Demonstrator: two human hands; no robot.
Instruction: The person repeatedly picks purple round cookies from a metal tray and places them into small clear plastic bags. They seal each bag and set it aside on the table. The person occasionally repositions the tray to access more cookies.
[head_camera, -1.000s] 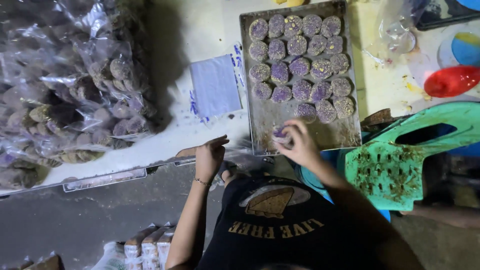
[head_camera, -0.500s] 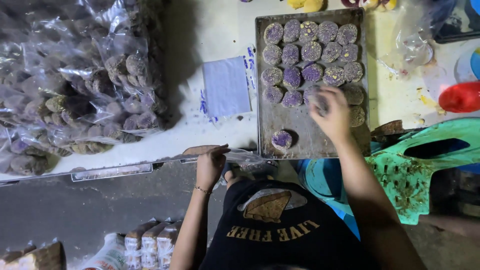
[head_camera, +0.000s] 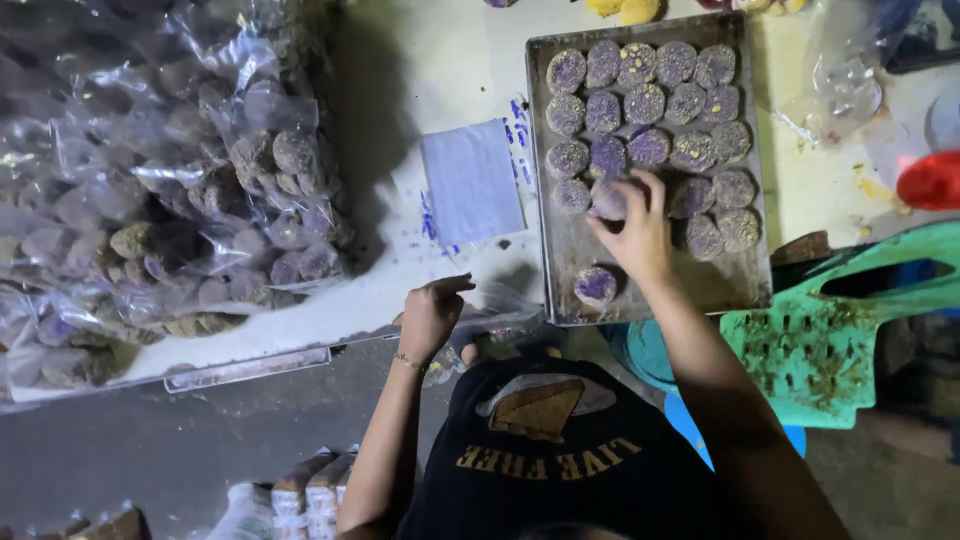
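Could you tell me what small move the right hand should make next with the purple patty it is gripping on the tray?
Probably lift that patty clear and carry it toward the clear bag at the table edge. The right hand has its fingers closed around it in the tray, and the left hand rests at the bag. One loose patty lies nearer the bag.

The person wears a black short-sleeved cotton T-shirt (head_camera: 560, 470) with a tan, wedge-shaped print across the chest and a curved line of yellow-gold lettering under it. Both arms are bare from the shoulder down. A thin, pale bead bracelet (head_camera: 408, 361) circles the wrist of the left hand (head_camera: 432, 315). The right hand (head_camera: 632, 228) carries no ring, band or glove.
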